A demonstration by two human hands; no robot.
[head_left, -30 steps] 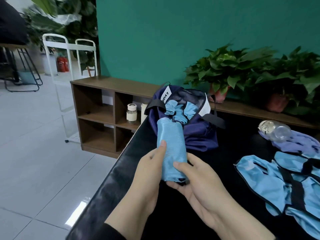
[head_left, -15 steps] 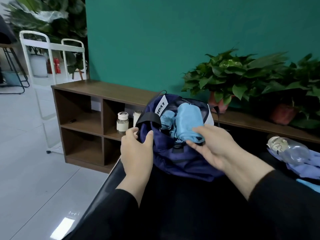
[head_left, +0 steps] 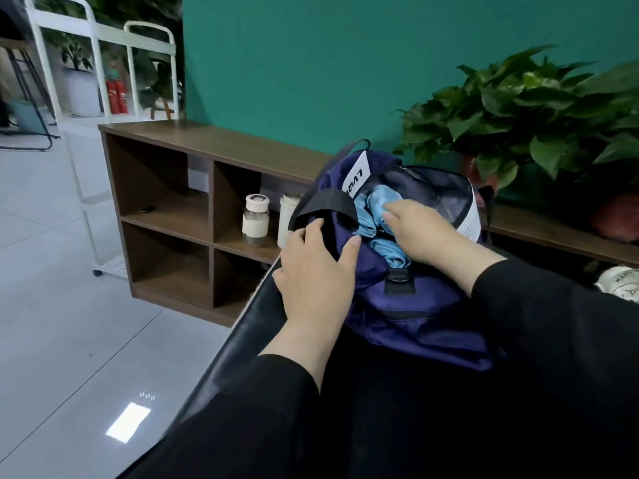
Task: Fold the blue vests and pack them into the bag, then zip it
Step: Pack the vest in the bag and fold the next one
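Note:
A dark blue bag (head_left: 425,305) lies open on the black table (head_left: 397,392), its mouth facing me. Rolled light blue vests (head_left: 371,219) sit inside the opening. My left hand (head_left: 318,267) grips the bag's near left rim, thumb over the edge, just under the black strap (head_left: 325,203). My right hand (head_left: 425,233) reaches into the opening and presses on a blue vest with its fingers extended. The vests lying on the table are out of view.
A brown cubby shelf (head_left: 193,188) stands beyond the table, with two small jars (head_left: 256,219) in a compartment. Potted plants (head_left: 539,108) sit on the ledge at right. A clear bottle's end (head_left: 619,278) shows at the right edge. White frames (head_left: 103,43) stand far left.
The rolled vest went from both hands in front of me into the bag. My left hand moved to the bag's rim; my right hand pushed the vest deeper inside.

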